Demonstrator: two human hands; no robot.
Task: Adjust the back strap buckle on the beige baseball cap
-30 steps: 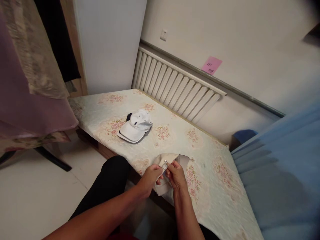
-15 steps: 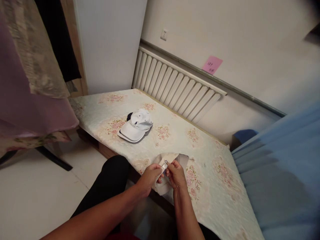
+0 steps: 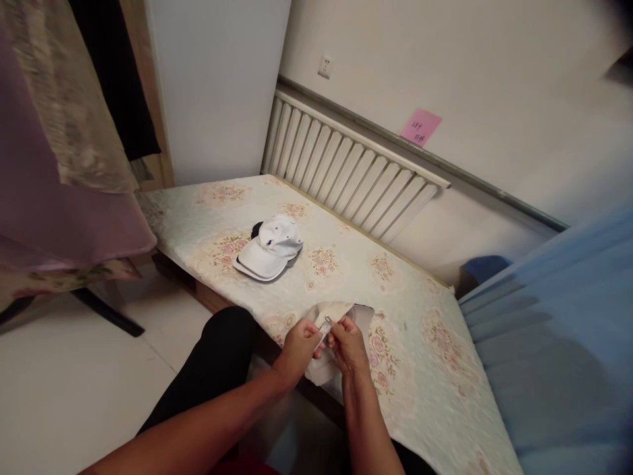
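Observation:
A cream baseball cap (image 3: 324,375) lies at the near edge of the flowered bed cover, its back strap turned up between my hands. My left hand (image 3: 301,346) pinches the strap from the left, thumb on top. From the right, my right hand (image 3: 349,343) pinches the strap by its small metal buckle (image 3: 327,320). Much of the cap is hidden behind my fingers. Farther off, a white baseball cap (image 3: 277,239) with a small dark logo rests on top of at least one darker cap (image 3: 256,229).
The flowered bed cover (image 3: 346,277) reaches back to a white radiator (image 3: 341,165). A blue curtain (image 3: 558,330) hangs on the right. Clothes (image 3: 64,165) hang at the left. My bent knee (image 3: 230,330) is against the bed's near edge.
My fingers have shifted very slightly at the strap and buckle. The stacked caps have stayed where they were.

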